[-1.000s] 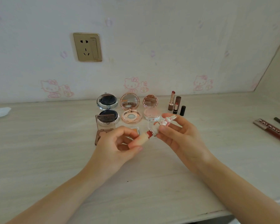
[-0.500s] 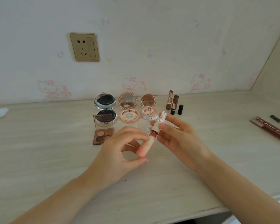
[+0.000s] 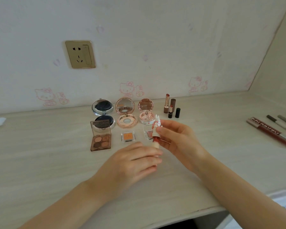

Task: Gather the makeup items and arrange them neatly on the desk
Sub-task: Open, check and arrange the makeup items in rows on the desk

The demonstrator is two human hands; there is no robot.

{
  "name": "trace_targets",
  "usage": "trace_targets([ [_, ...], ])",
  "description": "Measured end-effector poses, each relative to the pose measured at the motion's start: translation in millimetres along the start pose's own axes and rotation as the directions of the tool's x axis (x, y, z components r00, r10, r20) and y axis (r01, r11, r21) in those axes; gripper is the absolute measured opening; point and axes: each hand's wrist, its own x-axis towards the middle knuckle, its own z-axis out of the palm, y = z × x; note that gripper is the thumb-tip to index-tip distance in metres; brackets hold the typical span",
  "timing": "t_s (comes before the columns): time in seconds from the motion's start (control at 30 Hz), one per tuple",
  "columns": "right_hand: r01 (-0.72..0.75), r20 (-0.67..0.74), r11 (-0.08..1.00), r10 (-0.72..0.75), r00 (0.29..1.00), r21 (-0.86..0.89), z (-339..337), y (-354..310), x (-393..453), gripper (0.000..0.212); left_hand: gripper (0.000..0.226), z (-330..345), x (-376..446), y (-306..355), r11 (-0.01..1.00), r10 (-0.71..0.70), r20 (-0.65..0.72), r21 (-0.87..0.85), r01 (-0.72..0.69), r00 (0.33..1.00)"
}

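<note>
Left hand (image 3: 135,160) grips the lipstick (image 3: 156,143) base upright; right hand (image 3: 177,139) pinches its rabbit cap (image 3: 157,123) (probably to close it before placement).

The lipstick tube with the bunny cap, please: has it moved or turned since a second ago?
Yes. The lipstick tube was tilted, its bunny cap leaning right toward the small lipsticks; now it stands nearly upright in front of the right-most compact, held by both hands.

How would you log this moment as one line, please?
left hand: grips lipstick tube | right hand: pinches rabbit cap | state: uncapped
</note>
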Motion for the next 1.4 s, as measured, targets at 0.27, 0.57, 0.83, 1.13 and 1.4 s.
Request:
trace_targets([
  [0.27,-0.015,-0.076,0.982,0.0,0.997,-0.188,-30.0,-21.0,3.4,0.023,0.018,23.6,28.9,2.0,0.994,-0.046,0.022,-0.099,0.048,0.999],
  [0.57,-0.053,-0.099,0.954,0.024,0.995,-0.295,-62.7,-38.5,18.6,0.018,0.016,54.0,68.0,5.1,0.976,-0.136,0.081,-0.158,0.148,0.987],
  [0.83,-0.082,-0.142,0.837,0.005,0.99,-0.542,-66.4,-31.3,43.1,0.016,0.013,74.6,67.0,-0.5,0.962,-0.206,0.128,-0.153,0.224,0.97],
  [1.13,-0.158,-0.149,0.674,0.071,0.986,-0.722,-58.0,-36.0,65.5,0.018,0.018,76.1,64.0,-5.8,0.938,-0.278,0.1,-0.184,0.293,0.955],
  [1.4,-0.162,-0.14,0.613,0.085,0.987,-0.773,-55.7,-33.8,70.6,0.015,0.018,79.1,64.2,-5.6,0.936,-0.281,0.099,-0.191,0.295,0.955],
])
